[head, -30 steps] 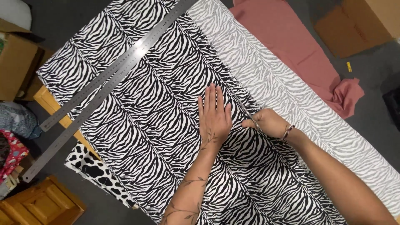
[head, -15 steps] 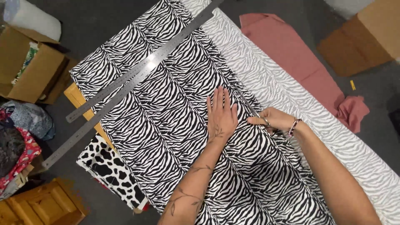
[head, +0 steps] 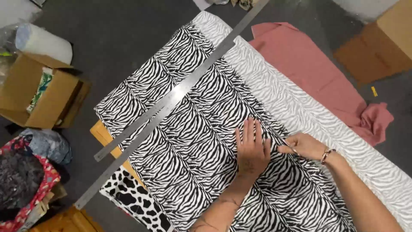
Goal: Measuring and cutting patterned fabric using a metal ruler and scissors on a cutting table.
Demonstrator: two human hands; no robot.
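**A:** Where is the zebra-print fabric [head: 189, 129]?

**B:** Spread flat over the desk [head: 102, 134], running from about 11 o'clock down to 5 o'clock. Only a wooden corner of the desk shows, at the cloth's 9 o'clock edge.

**A:** And the hands?

**B:** The left hand [head: 251, 150] lies palm-down on the fabric, fingers straight and close together, pointing to 12 o'clock — pressing, holding nothing. The right hand [head: 304, 146] sits just beside it at 3 o'clock, fingers pinched around a thin tool [head: 277, 134] whose tip slants toward 11 o'clock along the fabric; what kind of tool it is I cannot tell.

**A:** What lies around them?

**B:** Two long metal rulers [head: 171, 96] rest on the cloth at the hands' 10 o'clock, well apart from them. At 1 o'clock a pink cloth [head: 309, 64] lies on the floor beyond a paler zebra strip [head: 300, 107]. A cow-print piece [head: 133, 199] pokes out at 8 o'clock — and an open cardboard box [head: 43, 94] stands on the floor far off at 9 o'clock.
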